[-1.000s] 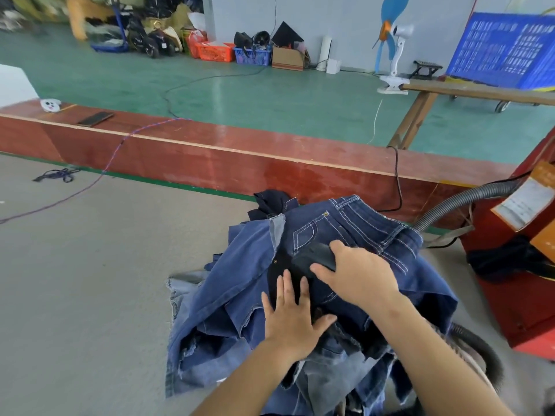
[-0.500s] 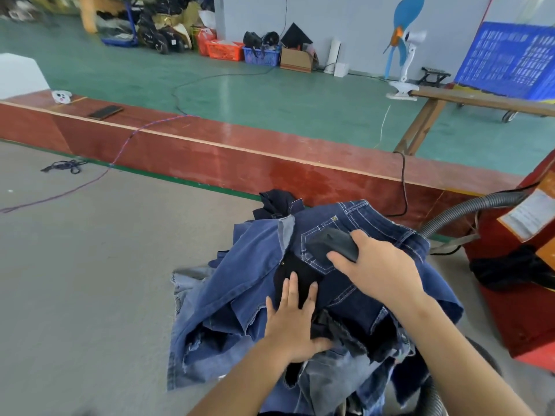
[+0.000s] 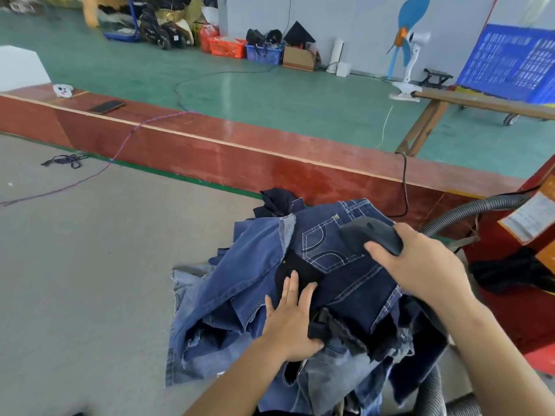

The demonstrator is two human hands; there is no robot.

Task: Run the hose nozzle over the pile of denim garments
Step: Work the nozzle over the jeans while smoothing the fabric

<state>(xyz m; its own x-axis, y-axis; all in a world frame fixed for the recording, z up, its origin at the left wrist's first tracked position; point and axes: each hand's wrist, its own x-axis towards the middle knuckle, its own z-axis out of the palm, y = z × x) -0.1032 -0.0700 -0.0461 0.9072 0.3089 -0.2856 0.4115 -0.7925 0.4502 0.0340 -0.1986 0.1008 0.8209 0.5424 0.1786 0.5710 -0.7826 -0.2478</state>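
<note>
A pile of denim garments (image 3: 240,283) lies heaped on the grey table surface (image 3: 90,280), dark blue jeans with white stitching on top. My right hand (image 3: 420,262) grips a dark grey hose nozzle (image 3: 369,234), which rests on the top jeans near the pile's far right side. My left hand (image 3: 292,319) lies flat with fingers spread on the middle of the pile, pressing the cloth down. A grey ribbed hose (image 3: 468,213) curves off to the right; another stretch shows at the bottom right (image 3: 432,394).
A red machine (image 3: 516,295) with paper labels stands close on the right, dark cloth draped on it. A red wooden ledge (image 3: 240,154) borders the table's far side, with a phone (image 3: 106,107) on it and a purple cord (image 3: 90,175) trailing down. Green floor and crates lie beyond.
My right hand has slid the nozzle away from me and to the right, from the pile's middle onto the top jeans near the waistband. My left hand has stayed pressed on the pile.
</note>
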